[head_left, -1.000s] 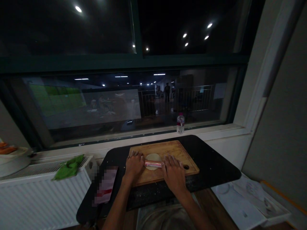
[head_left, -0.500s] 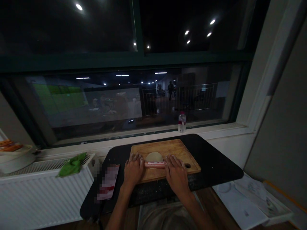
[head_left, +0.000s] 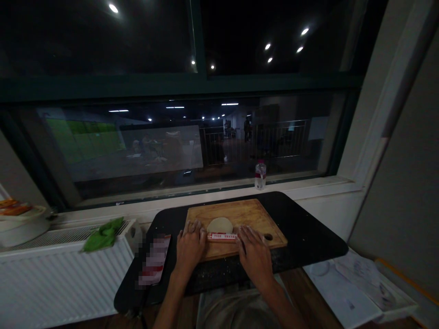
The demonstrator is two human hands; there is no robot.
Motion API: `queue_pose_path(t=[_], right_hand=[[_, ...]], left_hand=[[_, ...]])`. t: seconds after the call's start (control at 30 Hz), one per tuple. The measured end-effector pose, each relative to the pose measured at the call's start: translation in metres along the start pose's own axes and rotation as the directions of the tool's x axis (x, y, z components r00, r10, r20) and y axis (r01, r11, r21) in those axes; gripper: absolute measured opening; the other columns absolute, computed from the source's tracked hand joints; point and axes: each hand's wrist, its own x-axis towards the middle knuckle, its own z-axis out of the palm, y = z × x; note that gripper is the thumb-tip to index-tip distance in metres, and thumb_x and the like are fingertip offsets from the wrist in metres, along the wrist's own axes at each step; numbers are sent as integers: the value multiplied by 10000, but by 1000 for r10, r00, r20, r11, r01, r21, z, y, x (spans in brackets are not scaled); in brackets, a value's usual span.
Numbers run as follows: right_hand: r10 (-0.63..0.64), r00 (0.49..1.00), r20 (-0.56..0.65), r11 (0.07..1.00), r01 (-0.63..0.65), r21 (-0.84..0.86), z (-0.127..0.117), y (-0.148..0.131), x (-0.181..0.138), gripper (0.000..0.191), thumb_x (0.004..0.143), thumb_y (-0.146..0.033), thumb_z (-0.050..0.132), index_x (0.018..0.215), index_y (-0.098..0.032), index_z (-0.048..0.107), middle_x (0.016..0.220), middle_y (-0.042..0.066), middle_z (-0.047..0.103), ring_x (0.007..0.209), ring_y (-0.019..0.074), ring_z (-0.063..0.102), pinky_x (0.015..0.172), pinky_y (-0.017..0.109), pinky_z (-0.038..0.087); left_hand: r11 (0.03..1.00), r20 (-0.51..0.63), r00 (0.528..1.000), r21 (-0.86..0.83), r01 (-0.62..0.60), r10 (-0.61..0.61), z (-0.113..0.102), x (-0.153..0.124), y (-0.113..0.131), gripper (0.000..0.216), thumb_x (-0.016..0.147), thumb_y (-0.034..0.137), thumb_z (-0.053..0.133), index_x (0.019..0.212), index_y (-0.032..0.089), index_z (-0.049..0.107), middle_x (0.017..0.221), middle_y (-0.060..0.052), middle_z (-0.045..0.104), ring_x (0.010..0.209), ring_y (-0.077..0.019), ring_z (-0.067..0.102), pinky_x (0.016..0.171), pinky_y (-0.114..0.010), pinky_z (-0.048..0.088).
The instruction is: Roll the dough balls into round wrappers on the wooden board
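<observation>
A rolling pin (head_left: 222, 236) with a red-and-white printed label lies crosswise on a wooden cutting board (head_left: 240, 210). My left hand (head_left: 190, 240) is over its left end, with fingers curved down onto it. At the other end, my right hand (head_left: 254, 246) covers the pin in the same way. Just beyond the pin, a round, flat piece of pale dough (head_left: 220, 225) rests on the board, its near edge meeting the pin. Both ends of the pin are hidden under my hands, and white powder marks my fingers.
The board lies on a black table (head_left: 308, 233). A pink-and-white packet (head_left: 155, 262), partly blurred, is at left. A water bottle (head_left: 260, 175) stands on the windowsill. A green cloth (head_left: 104, 235) drapes over the radiator (head_left: 65, 278). White boxes (head_left: 346, 288) sit at lower right.
The rolling pin has turned, bringing more of its white label into view, and sits slightly nearer me. More of the dough shows beyond it. Both hands stay on the pin.
</observation>
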Motion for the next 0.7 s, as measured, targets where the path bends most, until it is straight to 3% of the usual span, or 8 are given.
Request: queue_pose_path(t=[0.33, 0.47, 0.57, 0.7], right_hand=[[-66, 998, -20, 998, 65, -26, 1, 6, 2, 469, 1150, -288, 414, 1513, -209, 700, 1541, 133, 701, 1465, 303, 624, 1285, 519, 399], [-128, 992, 23, 990, 129, -63, 1, 11, 20, 479, 1153, -283, 397, 1505, -161, 698, 1564, 158, 678, 1482, 305, 608, 1299, 517, 387], [-135, 989, 56, 985, 140, -98, 2, 14, 38, 503, 1164, -292, 367, 1509, -102, 681, 1566, 190, 669, 1500, 311, 585, 1312, 521, 363], [-119, 985, 123, 986, 132, -105, 2, 14, 64, 459, 1161, -291, 390, 1426, -150, 737, 1518, 161, 711, 1453, 294, 615, 1286, 491, 379]], left_hand=[[1000, -10, 1000, -9, -2, 2, 4, -6, -3, 436, 1123, 314, 419, 1433, 249, 718, 1548, -91, 702, 1555, -311, 532, 1236, -466, 496], [1000, 34, 999, 6, 12, -13, 4, 1, -1, 494, 1146, 310, 334, 1436, 230, 726, 1570, -95, 689, 1555, -327, 525, 1224, -489, 499], [1000, 68, 998, 25, 9, -11, 4, 10, 0, 527, 1149, 318, 324, 1553, 232, 651, 1630, -118, 636, 1573, -368, 494, 1201, -552, 502], [998, 101, 995, 68, 2, -8, 1, 26, 3, 538, 1150, 348, 336, 1616, 255, 587, 1607, -157, 646, 1570, -398, 482, 1170, -615, 485]])
